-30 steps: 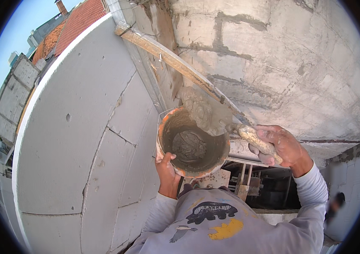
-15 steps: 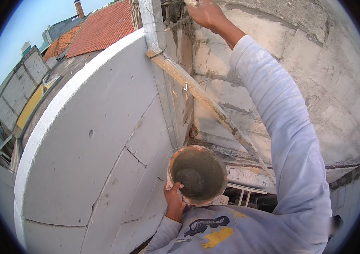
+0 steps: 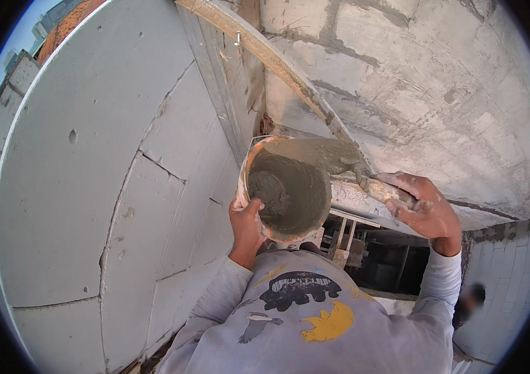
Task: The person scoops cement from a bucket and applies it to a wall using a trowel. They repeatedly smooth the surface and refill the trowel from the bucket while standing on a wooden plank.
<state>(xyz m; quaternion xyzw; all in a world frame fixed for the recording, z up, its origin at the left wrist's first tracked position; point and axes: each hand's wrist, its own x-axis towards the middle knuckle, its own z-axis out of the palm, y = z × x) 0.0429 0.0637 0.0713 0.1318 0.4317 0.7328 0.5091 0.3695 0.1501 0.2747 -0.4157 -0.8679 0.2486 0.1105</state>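
My left hand grips the near left rim of a mortar-caked bucket, its thumb over the edge. Grey wet mortar lies at the bottom of the bucket. At the bucket's far right rim, my right hand is closed round the handle of a trowel. The trowel's blade, coated in grey mortar, reaches over the bucket's mouth; its exact outline is hard to make out under the coating.
A pale block wall rises on the left. A slanting wooden brace runs above the bucket towards a rough mortar-smeared wall. Below right are a dark opening and a wooden frame. A blurred person is at lower right.
My right hand has come down from the top of the post to the bucket's right side, bringing the trowel over its mouth. My left hand still grips the bucket. The view has tilted downward.
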